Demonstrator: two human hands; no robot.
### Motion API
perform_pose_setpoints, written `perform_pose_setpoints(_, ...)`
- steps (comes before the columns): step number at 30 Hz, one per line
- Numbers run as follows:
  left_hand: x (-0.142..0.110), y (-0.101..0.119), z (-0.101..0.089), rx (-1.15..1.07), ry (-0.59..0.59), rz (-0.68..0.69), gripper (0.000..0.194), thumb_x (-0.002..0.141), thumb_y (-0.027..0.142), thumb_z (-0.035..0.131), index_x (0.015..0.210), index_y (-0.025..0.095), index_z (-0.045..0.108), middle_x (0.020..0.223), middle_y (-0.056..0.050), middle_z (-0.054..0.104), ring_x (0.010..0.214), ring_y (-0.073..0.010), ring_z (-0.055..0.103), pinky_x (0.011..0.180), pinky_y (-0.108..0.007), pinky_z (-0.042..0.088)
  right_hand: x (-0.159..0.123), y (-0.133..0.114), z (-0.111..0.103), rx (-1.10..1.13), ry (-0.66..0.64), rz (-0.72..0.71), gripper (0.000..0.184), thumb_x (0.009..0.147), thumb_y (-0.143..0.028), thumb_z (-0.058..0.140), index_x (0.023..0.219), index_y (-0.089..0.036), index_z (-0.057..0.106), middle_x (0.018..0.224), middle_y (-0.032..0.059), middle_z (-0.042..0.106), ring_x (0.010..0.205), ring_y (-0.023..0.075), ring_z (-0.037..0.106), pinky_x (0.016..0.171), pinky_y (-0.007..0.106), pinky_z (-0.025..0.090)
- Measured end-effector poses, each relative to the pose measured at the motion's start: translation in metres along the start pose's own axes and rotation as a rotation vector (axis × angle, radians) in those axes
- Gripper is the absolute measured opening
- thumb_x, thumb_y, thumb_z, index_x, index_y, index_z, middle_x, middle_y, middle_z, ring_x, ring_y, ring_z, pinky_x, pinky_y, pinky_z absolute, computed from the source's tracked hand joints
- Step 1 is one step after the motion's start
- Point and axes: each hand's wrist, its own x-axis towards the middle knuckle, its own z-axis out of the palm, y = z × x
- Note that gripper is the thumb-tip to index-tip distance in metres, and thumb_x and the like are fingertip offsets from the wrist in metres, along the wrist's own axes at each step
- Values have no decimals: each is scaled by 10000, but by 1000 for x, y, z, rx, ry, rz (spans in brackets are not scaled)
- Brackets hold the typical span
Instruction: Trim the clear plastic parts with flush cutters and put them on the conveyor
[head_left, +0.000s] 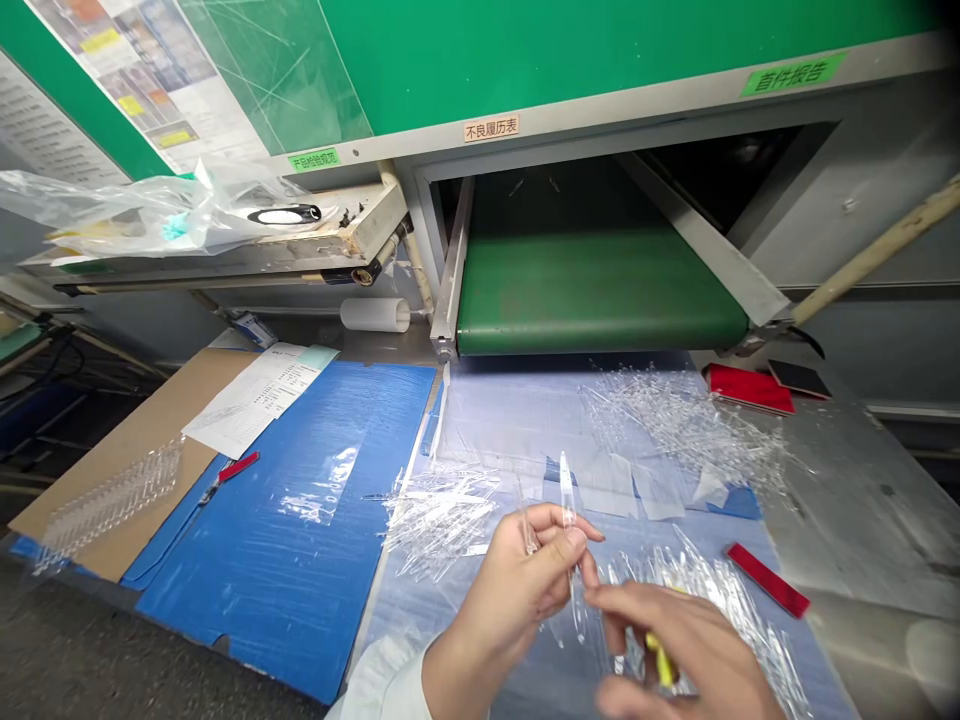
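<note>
My left hand (529, 565) pinches a slender clear plastic piece (568, 490) between thumb and fingers, its pointed end up. A second thin clear piece (528, 535) sticks up between the fingers of the same hand. Close beside it, my right hand (682, 645) is curled and slightly blurred, around a tool with a yellow handle (661, 662); most of the tool is hidden. Its forefinger reaches the lower part of the held piece. Under and beyond the right hand lies a pile of similar clear pieces (757, 620). Another heap (442, 515) lies left of my left hand.
A green conveyor belt (592, 290) ends above the work surface. Tangled clear plastic parts (682, 425) lie below it. Red blocks (766, 580) sit at right. At left are a blue board (300, 560), papers (262, 395), a red-handled tool (238, 467) and a clear tray (112, 505).
</note>
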Motion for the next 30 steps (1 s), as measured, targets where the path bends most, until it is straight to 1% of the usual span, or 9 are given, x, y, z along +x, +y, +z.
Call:
perform_pose_setpoints(1,-2,2,0,47,-2,-7,265,801,379,626,883,132,578,551,39,573,322,-1,190,349,-193,103,2,0,-3,46,-2,106,190,925,-427,431,985,-266,511,636,-52,601,501,113,566,488,227,440)
perform_pose_setpoints(3,-7,5,-1,159,-4,-5,276,816,387,608,945,146,570,536,49,561,351,-16,227,376,-184,146,5,-1,-11,88,-21,306,271,965,-417,276,902,-264,491,650,-47,572,529,114,551,491,224,424)
perform_pose_setpoints(5,-11,7,-1,253,-10,22,271,826,390,597,965,160,567,535,54,549,396,-33,293,421,-181,212,7,-1,-16,51,-69,424,294,962,-385,280,793,-255,482,647,-44,555,552,121,541,498,230,402)
perform_pose_setpoints(7,-13,9,0,309,-23,48,232,837,377,582,920,161,564,532,51,540,445,-51,371,479,-189,278,8,-1,-16,5,-107,468,286,946,-405,330,769,-251,493,662,-41,566,569,131,542,513,244,390)
perform_pose_setpoints(10,-14,10,3,338,-37,65,171,849,329,559,843,160,534,529,44,528,512,-81,458,562,-215,344,8,0,-13,-8,-150,464,294,953,-398,318,780,-252,507,654,-45,564,547,131,528,518,251,378)
perform_pose_setpoints(15,-14,7,4,373,-26,62,124,846,288,547,834,168,520,538,45,520,530,-98,460,573,-233,348,5,4,-10,-5,-229,407,293,959,-383,307,775,-247,490,668,-41,557,555,122,534,521,244,380)
perform_pose_setpoints(24,-17,9,6,387,-17,65,132,854,295,536,821,170,513,541,43,513,529,-98,446,576,-234,347,4,-1,-7,-5,-165,439,312,957,-397,309,751,-244,487,665,-38,556,559,122,532,523,247,375)
perform_pose_setpoints(28,-18,8,6,417,-15,92,160,849,321,550,814,168,519,543,40,508,537,-100,461,566,-225,346,5,4,-11,-11,-192,393,298,955,-372,330,761,-248,520,636,-46,564,525,115,538,501,237,389)
perform_pose_setpoints(30,-18,7,5,436,-9,103,185,848,344,554,804,167,524,541,41,498,532,-97,451,554,-221,337,5,8,-12,-39,-160,353,267,945,-366,371,772,-251,538,629,-50,577,509,111,544,478,226,396)
